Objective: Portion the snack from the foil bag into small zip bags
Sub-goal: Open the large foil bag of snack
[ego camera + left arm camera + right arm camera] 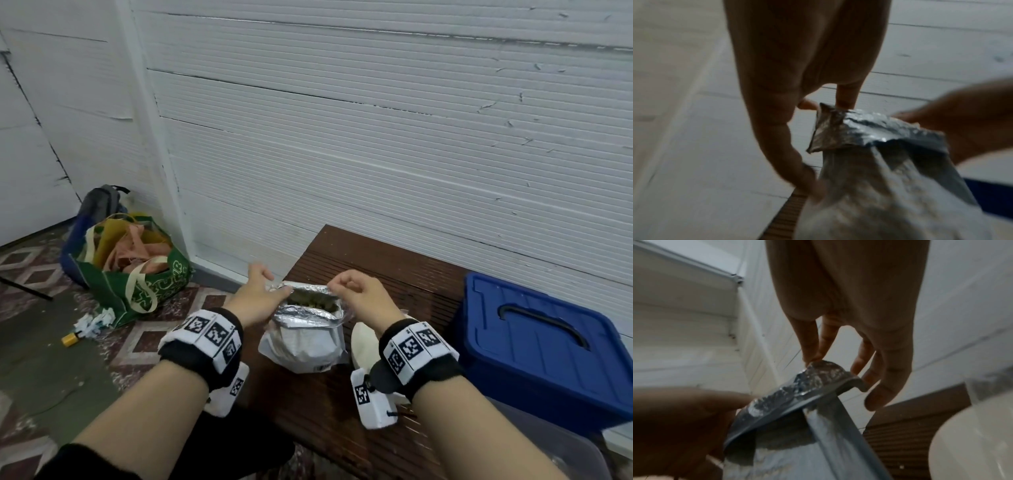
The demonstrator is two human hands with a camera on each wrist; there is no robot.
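Note:
A silver foil bag stands upright and unsealed on a dark wooden bench. Greenish-brown snack shows in its mouth. My left hand grips the rim's left corner, thumb on the near side and fingers behind it. My right hand pinches the far right rim between thumb and forefinger. The left wrist view shows the crumpled rim of the foil bag below my left hand. In the right wrist view my right hand pinches the top of the foil bag.
A pale translucent object lies on the bench just right of the bag. A blue lidded bin stands further right. On the floor at left are a green tote and a grey backpack. A white wall is behind.

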